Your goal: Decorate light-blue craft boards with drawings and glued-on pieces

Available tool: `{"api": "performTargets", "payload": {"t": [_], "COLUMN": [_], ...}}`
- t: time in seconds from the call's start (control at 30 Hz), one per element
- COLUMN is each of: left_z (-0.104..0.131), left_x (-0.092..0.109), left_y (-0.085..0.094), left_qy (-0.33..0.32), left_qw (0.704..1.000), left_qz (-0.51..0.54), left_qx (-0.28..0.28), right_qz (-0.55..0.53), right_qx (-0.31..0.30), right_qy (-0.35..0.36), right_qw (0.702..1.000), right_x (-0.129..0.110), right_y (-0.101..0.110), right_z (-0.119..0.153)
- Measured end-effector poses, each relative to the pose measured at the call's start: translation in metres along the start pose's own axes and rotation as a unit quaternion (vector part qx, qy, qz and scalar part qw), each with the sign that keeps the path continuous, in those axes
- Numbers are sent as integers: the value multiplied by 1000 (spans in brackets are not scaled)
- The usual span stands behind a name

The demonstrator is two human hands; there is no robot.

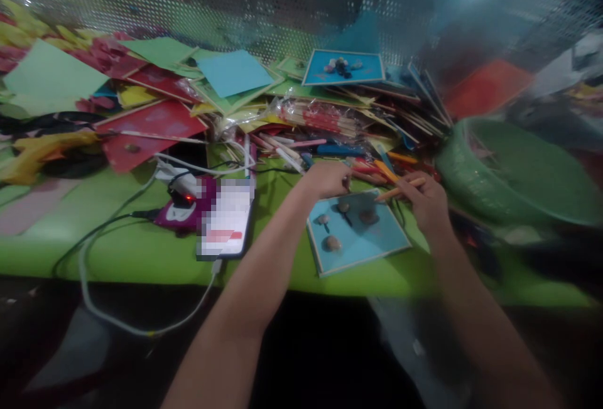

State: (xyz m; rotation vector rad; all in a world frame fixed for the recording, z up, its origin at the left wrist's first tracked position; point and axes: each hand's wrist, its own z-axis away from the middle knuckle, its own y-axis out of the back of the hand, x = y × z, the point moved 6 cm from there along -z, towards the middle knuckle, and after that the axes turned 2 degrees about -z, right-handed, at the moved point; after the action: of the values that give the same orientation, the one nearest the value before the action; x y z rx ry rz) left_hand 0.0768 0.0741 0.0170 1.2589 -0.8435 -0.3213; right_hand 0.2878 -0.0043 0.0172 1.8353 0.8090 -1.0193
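A light-blue picture board [360, 242] with a pale border lies near the front edge of the green table. Several small brown and grey stone-like pieces [332, 244] sit on it, some with dark marks beside them. My left hand [328, 180] is curled at the board's far left edge; whatever its fingers close on is hidden. In my right hand [429, 200] is an orange pencil [400, 190], pinched between thumb and fingers, its tip over the far right corner of the board. Pens and pencils [282, 148] are heaped just beyond both hands.
A phone [228, 217] and a purple power strip [181, 214] with trailing cables lie to the left. On the right stands a green basin [532, 170]. Coloured cards and another blue picture board [343, 66] are piled along the back, against a perforated metal panel [235, 0].
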Motion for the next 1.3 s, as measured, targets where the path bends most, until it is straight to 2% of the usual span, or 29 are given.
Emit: {"api": "performTargets", "payload": {"t": [0.13, 0.73, 0.9, 1.07, 1.17, 1.3], "left_z": [-1, -2, -3, 0, 1, 1], "left_x": [-1, -2, -3, -3, -3, -4], "left_y": [-1, -2, -3, -1, 0, 0], "left_qy": [3, 1, -2, 2, 1, 1], "left_qw": [1000, 1000, 1000, 1000, 1000, 1000], "left_qz": [-1, -1, -2, 4, 8, 12], "left_qx": [-1, 3, 9, 11, 9, 13], "right_qz": [-1, 18, -44, -112, -117, -115], "right_qx": [15, -3, 48, 125, 124, 94], "right_qy": [-1, 6, -7, 26, 28, 25], "right_qw": [1000, 1000, 998, 985, 985, 989], "right_x": [2, 8, 5, 0, 2, 4], "right_y": [2, 1, 10, 25, 26, 20], "right_z": [-2, -2, -2, -3, -3, -3]}}
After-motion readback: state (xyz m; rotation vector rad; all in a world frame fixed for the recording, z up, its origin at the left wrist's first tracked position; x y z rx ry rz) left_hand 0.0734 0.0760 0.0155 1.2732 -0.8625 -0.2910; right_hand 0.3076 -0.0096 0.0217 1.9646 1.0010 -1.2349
